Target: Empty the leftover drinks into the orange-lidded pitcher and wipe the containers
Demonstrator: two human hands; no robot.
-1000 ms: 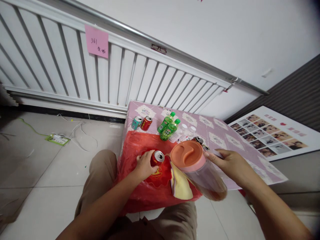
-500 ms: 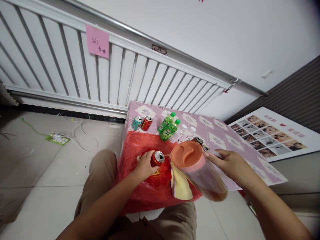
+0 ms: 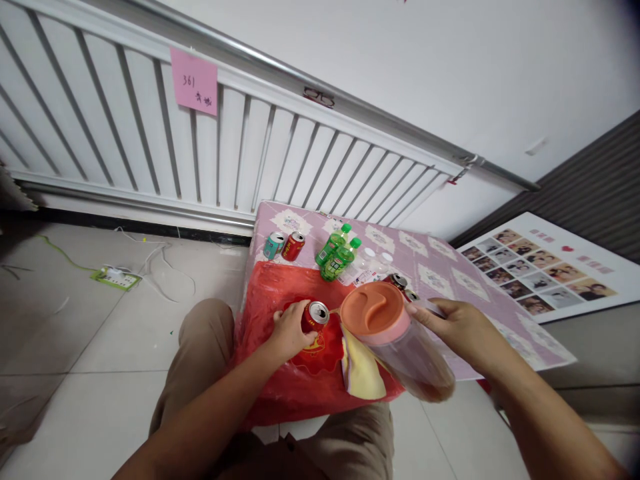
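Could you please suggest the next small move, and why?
Perhaps the right hand should tip the pitcher slightly more, while the left hand steadies its red can: the orange lid is beside the can's open top, and brown liquid shows near the pitcher's base.

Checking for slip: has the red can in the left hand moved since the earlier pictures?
No. The red can in the left hand shows no visible shift against the yellow cloth and green bottles.

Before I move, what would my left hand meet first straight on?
Beyond the red can the left hand holds, likely the orange pitcher lid, or green bottles if it passes under; depth is unclear.
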